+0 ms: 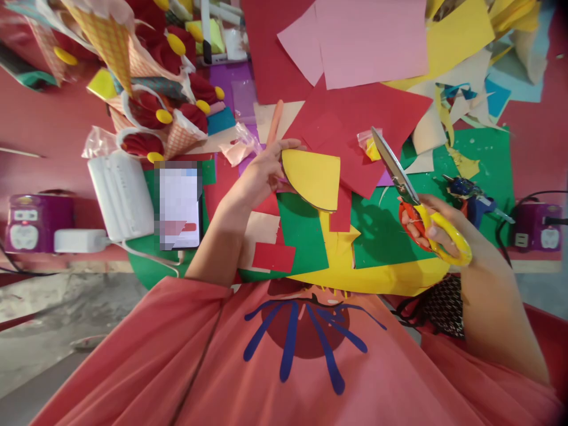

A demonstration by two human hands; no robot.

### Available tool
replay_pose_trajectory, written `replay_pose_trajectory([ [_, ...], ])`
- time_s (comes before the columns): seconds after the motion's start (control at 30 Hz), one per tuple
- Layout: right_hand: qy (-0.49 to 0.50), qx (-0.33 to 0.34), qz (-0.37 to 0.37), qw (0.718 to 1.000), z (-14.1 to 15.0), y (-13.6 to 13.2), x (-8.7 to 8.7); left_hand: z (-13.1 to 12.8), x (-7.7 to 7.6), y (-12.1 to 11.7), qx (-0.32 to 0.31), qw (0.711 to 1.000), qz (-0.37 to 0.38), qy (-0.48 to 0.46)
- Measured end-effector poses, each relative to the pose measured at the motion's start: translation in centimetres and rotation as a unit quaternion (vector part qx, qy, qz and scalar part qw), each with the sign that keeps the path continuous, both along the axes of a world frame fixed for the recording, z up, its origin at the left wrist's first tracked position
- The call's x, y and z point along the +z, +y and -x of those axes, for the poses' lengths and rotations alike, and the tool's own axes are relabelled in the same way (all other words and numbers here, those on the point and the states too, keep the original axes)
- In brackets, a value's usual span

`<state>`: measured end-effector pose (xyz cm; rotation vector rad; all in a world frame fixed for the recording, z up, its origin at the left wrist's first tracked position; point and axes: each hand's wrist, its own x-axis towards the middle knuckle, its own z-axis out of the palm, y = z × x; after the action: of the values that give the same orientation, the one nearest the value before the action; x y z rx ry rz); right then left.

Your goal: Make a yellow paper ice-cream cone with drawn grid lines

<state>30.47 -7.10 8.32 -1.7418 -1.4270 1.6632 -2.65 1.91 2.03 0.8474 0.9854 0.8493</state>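
Observation:
A yellow quarter-circle sheet (313, 180), felt or foam by its look, is held at its left corner by my left hand (266, 165). One finger of that hand points up and away from the sheet. Its curved lower edge shows a dark line. On the right, my right hand (432, 228) grips scissors (410, 195) with a yellow and a red handle loop. Their blades look closed, point up and to the left, and are well apart from the yellow sheet.
Red sheets (390, 112), a pink sheet (375, 41) and a green mat (381, 236) cover the table. At left lie a phone (180, 207), a white cabled device (119, 198) and cone-shaped crafts (181, 133). A glue gun (474, 198) lies right, below scraps (430, 127).

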Motion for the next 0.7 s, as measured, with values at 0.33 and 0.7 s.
replay_pose_trajectory([
  [0.33, 0.032, -0.048, 0.058, 0.997, 0.9, 0.6, -0.2, 0.2, 0.3, -0.3, -0.034, 0.999, -0.029, 0.022],
  [0.7, 0.014, 0.038, 0.029, 0.999, 0.2, -0.1, -0.4, 0.2, -1.2, 0.3, 0.085, 0.982, -0.112, 0.127],
])
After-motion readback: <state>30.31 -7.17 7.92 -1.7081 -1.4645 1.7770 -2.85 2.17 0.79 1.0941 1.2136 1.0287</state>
